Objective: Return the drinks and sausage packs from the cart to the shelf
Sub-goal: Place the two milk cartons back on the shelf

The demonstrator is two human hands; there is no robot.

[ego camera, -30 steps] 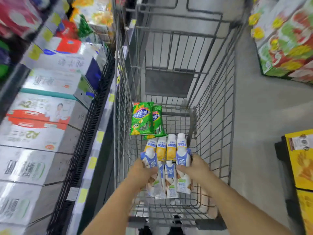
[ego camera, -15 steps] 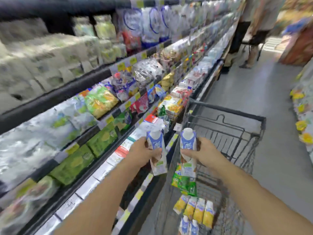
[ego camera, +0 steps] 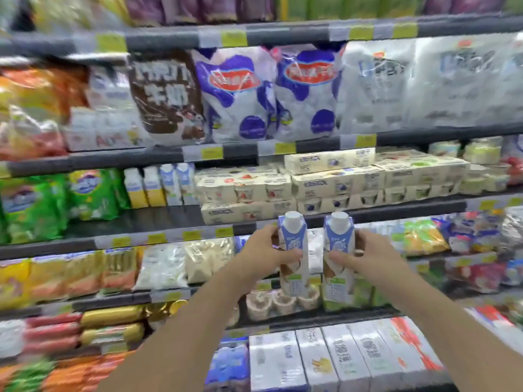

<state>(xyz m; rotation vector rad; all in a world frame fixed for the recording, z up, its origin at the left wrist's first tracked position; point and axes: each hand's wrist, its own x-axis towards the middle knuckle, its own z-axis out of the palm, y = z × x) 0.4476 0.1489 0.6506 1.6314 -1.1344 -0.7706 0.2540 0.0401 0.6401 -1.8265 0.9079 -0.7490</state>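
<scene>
drinks: blue-white carton (ego camera: 293, 250) in left grip (ego camera: 261, 251), twin carton (ego camera: 338, 250) in right grip (ego camera: 365, 256), print blurred

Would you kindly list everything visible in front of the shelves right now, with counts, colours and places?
Held drink cartons: two, blue and white with white caps, upright, one in each hand, left one, right one.
Shelved drink cartons: four, two yellow, two blue, third shelf down.
Green packs: at least two, left of those cartons.
Cow-print bags: two, white and blue, second shelf.
Brown bag: one, left of them.
Cream yoghurt packs: stacked, number unclear, third shelf right.
Sausages: red and gold, lower left, too blurred to count.
White boxes: a row, bottom right.
Left hand: grip on left carton.
Right hand: grip on right carton.
</scene>
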